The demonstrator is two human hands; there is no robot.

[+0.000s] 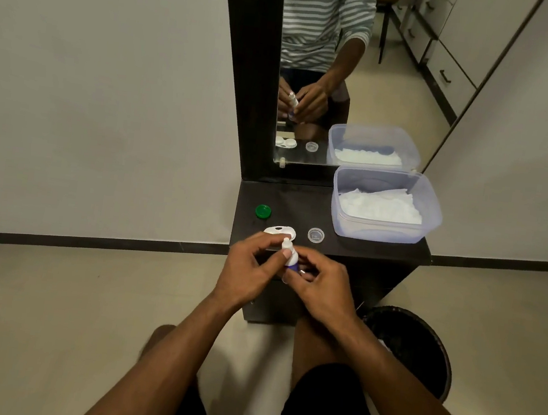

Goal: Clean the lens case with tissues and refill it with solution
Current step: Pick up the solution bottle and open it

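— Where is the lens case?
— A white lens case (280,231) is seen lying open on the dark vanity top (300,207), just behind the hands. A green cap (262,211) is set to its left, a clear cap (315,235) to its right.

— And the hands?
— A small white solution bottle (289,255) is gripped by the left hand (251,270); its lower end is pinched by the right hand (318,281).

— What else?
— Tissues (380,204) are held in a clear plastic tub (433,223) at the right, below a mirror (352,61). A black bin (421,342) is seen on the floor.
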